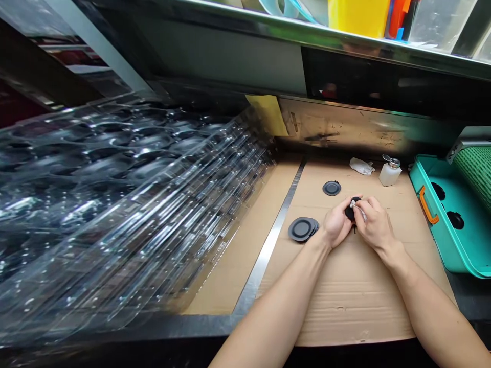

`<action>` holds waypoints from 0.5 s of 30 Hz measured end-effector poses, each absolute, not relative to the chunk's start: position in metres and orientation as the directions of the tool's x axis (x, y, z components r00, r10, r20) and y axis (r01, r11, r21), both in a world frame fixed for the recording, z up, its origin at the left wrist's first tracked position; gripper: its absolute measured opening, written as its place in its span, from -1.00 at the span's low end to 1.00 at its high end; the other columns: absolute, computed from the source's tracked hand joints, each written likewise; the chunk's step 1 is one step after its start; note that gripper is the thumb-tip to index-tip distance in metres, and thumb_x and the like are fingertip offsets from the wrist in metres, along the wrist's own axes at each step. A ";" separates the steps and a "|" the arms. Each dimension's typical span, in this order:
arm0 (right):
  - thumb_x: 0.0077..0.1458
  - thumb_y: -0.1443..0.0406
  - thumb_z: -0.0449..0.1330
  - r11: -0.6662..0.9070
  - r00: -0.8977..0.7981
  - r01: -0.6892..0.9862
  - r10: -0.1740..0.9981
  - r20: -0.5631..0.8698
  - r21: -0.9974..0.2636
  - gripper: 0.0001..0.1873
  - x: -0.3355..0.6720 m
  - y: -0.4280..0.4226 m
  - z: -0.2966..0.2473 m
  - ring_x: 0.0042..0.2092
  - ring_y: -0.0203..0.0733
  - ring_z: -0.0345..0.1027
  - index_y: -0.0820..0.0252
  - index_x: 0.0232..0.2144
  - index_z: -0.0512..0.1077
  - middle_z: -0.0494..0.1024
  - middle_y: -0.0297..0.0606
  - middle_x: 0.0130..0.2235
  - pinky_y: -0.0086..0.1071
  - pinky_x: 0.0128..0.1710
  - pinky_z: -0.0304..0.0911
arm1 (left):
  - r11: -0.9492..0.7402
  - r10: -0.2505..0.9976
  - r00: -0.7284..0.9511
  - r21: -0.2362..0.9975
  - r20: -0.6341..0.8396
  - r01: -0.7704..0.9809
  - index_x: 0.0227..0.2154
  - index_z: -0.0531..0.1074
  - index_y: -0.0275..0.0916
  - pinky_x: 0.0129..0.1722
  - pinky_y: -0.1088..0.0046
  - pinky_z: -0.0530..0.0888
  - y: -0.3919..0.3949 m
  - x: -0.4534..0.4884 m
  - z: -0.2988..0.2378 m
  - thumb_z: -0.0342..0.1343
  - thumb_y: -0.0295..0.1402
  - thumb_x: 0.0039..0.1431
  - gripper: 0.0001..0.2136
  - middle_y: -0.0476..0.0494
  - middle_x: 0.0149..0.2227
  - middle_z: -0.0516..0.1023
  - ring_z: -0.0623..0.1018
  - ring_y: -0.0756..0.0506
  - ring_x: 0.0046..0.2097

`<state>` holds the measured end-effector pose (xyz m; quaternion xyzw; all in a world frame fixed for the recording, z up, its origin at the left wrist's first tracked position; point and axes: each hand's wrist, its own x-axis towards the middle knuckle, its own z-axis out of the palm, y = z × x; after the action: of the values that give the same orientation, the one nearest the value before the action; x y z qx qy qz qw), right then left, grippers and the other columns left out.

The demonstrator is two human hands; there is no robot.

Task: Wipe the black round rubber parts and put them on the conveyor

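My left hand (337,223) is closed around a small round black part (350,211), held just above the cardboard. Against that part my right hand (373,221) pinches a small white piece, perhaps a cloth or wipe (353,203); its kind is too small to tell. Left of my hands lies a short fanned stack of black discs (302,229). Farther back a single black disc (332,188) with a small tab rests flat by itself. My fingers hide much of the held part.
Stacked clear plastic trays (153,204) fill the left. A teal bin (441,240) with an orange handle and black parts inside stands right, beside a green conveyor belt (475,166). A white pump bottle (390,174) and crumpled white cloth (361,166) sit behind. A shelf edge (268,30) overhangs.
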<state>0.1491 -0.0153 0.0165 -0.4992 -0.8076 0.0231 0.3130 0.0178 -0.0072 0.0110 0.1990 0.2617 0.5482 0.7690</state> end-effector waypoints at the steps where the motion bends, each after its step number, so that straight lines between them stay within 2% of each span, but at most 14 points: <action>1: 0.35 0.29 -0.02 0.478 -0.285 0.815 0.823 0.492 -0.327 -0.74 0.147 -0.015 0.016 -0.14 -0.15 0.38 0.15 -0.14 0.47 0.50 -0.14 -0.13 -0.37 -0.15 0.25 | 0.291 0.956 0.246 0.602 -0.159 -0.743 -0.17 0.57 -0.32 0.08 0.29 0.48 -0.008 0.021 0.010 0.02 -0.34 0.34 -0.76 -0.21 -0.15 0.63 0.59 -0.14 -0.06; 6: 0.35 0.30 -0.05 0.349 -0.193 0.902 0.852 0.486 -0.254 -0.70 0.134 -0.013 0.016 -0.15 -0.10 0.34 0.19 -0.19 0.48 0.50 -0.11 -0.17 -0.33 -0.14 0.22 | 0.243 0.970 0.204 0.591 -0.133 -0.769 -0.26 0.56 -0.30 0.20 0.30 0.40 -0.011 0.029 0.007 0.07 -0.31 0.32 -0.79 -0.20 -0.11 0.63 0.56 -0.17 0.07; 10: 0.32 0.31 -0.02 0.385 -0.236 0.884 0.856 0.459 -0.264 -0.73 0.130 -0.014 0.016 -0.18 -0.13 0.34 0.18 -0.17 0.49 0.51 -0.14 -0.18 -0.37 -0.18 0.21 | 0.211 0.977 0.160 0.611 -0.139 -0.763 -0.21 0.58 -0.29 0.23 0.29 0.38 -0.011 0.031 0.002 0.11 -0.29 0.29 -0.79 -0.20 -0.07 0.63 0.53 -0.18 0.12; 13: 0.32 0.31 -0.03 0.331 -0.185 0.905 0.874 0.450 -0.269 -0.72 0.132 -0.012 0.017 -0.21 -0.13 0.34 0.19 -0.21 0.49 0.50 -0.14 -0.20 -0.37 -0.22 0.20 | 0.185 0.983 0.146 0.609 -0.114 -0.771 -0.19 0.59 -0.27 0.24 0.28 0.37 -0.010 0.034 -0.001 0.11 -0.29 0.28 -0.79 -0.19 -0.04 0.62 0.53 -0.18 0.13; 15: 0.32 0.32 -0.03 0.348 -0.211 0.902 0.872 0.442 -0.256 -0.72 0.133 -0.011 0.018 -0.20 -0.13 0.33 0.20 -0.21 0.49 0.50 -0.13 -0.20 -0.37 -0.21 0.20 | 0.178 0.984 0.133 0.620 -0.118 -0.765 -0.18 0.59 -0.26 0.25 0.30 0.36 -0.010 0.035 -0.002 0.10 -0.31 0.29 -0.80 -0.18 -0.04 0.62 0.52 -0.16 0.14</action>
<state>0.1330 -0.0106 0.0180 -0.5703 -0.7775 -0.0286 0.2634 0.0348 -0.0099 -0.0021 0.2117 0.2592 0.6051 0.7224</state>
